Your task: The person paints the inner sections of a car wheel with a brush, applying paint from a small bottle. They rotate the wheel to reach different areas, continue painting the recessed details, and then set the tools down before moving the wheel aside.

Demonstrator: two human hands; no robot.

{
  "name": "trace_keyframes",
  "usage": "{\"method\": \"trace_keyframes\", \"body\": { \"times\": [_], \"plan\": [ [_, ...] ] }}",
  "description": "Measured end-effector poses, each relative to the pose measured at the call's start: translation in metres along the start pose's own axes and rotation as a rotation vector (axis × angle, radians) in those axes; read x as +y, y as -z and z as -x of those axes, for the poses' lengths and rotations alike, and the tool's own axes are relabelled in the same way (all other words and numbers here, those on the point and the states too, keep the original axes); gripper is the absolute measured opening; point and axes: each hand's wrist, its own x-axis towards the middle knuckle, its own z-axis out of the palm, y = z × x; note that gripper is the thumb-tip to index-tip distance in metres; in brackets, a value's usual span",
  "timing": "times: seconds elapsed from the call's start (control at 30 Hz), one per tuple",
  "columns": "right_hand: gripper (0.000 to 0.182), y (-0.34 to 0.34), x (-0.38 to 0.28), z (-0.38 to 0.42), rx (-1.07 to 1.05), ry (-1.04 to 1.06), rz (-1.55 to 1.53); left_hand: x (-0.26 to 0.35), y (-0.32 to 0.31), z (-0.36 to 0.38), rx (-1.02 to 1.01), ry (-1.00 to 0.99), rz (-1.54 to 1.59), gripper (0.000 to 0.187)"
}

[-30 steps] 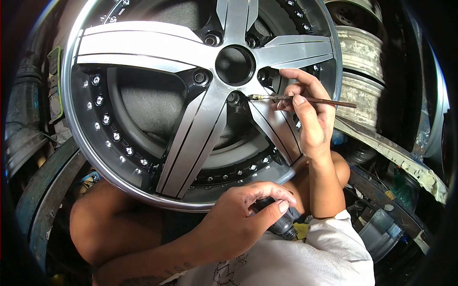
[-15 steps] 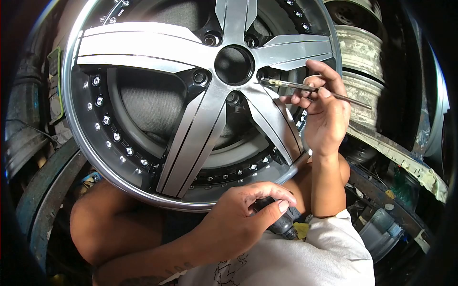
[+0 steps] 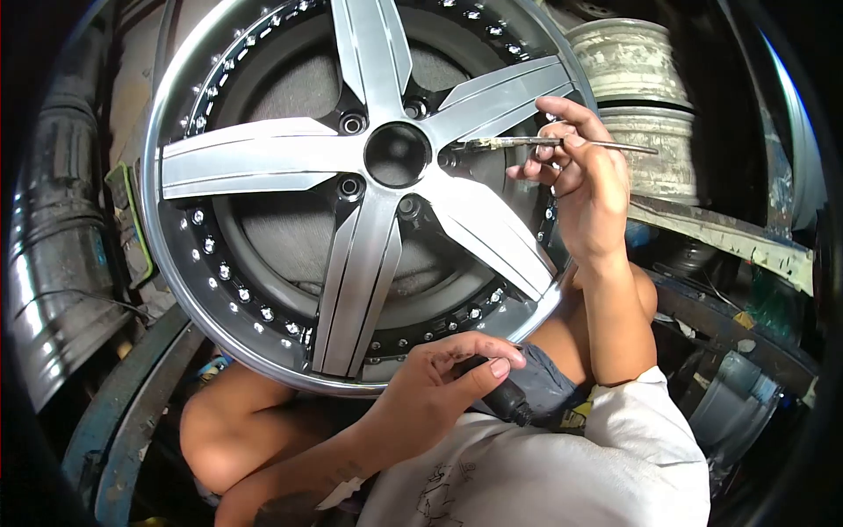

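Observation:
A wheel rim (image 3: 151, 176) with five silver spokes and a dark inner face leans upright against my legs. My right hand (image 3: 593, 180) pinches a thin paintbrush (image 3: 606, 146) between thumb and fingers. Its dark bristles reach to the lug holes right of the round centre bore (image 3: 397, 155), under the right-hand spoke (image 3: 505, 95). Low in front of the rim, my left hand (image 3: 448, 378) is wrapped round a small black bottle (image 3: 507, 400) that tips down to the right, its ridged end showing. The fingers cover part of the bottle.
Pale, worn wheel rims (image 3: 641, 149) are stacked behind on the right, above a scuffed ledge (image 3: 720, 235). A blue-green curved metal bar (image 3: 123, 395) lies at the lower left, with dark metal cylinders (image 3: 66, 246) beyond. A clear plastic container (image 3: 736, 404) stands at the lower right.
My viewpoint has shifted, so the wheel rim sits farther left and lower in view. The brush stays near the same lug hole; both hands keep their holds.

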Motion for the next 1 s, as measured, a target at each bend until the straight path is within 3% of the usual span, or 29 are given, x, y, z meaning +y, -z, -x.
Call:
{"method": "trace_keyframes", "body": {
  "times": [0.2,0.3,0.4,0.6,0.67,0.73,0.9,1.0],
  "plan": [
    [0.041,0.029,-0.013,-0.007,0.023,-0.007,-0.106,-0.013,0.003,-0.001,0.000,0.036,0.100,0.021],
    [0.040,0.049,-0.021,-0.007,0.047,0.028,-0.144,-0.005,0.007,0.004,0.095,0.046,0.027,0.022],
    [0.038,0.079,-0.027,-0.009,0.076,0.077,-0.198,0.012,0.012,0.015,0.111,-0.105,0.237,0.020],
    [0.033,0.124,-0.028,-0.004,0.164,0.057,-0.277,0.061,0.046,0.050,0.325,-0.631,0.309,0.016],
    [0.031,0.127,-0.025,0.000,0.181,0.053,-0.269,0.076,0.067,0.066,0.209,-0.780,0.372,0.020],
    [0.030,0.121,-0.023,0.004,0.219,0.071,-0.241,0.087,0.086,0.080,0.245,-0.929,0.384,0.023],
    [0.026,0.130,-0.024,0.014,0.165,0.125,-0.248,0.106,0.133,0.110,0.291,-1.065,0.472,0.029],
    [0.024,0.102,-0.023,0.032,-0.189,0.063,-0.446,0.105,0.135,0.122,0.282,-1.088,0.466,0.030]
  ]
}}
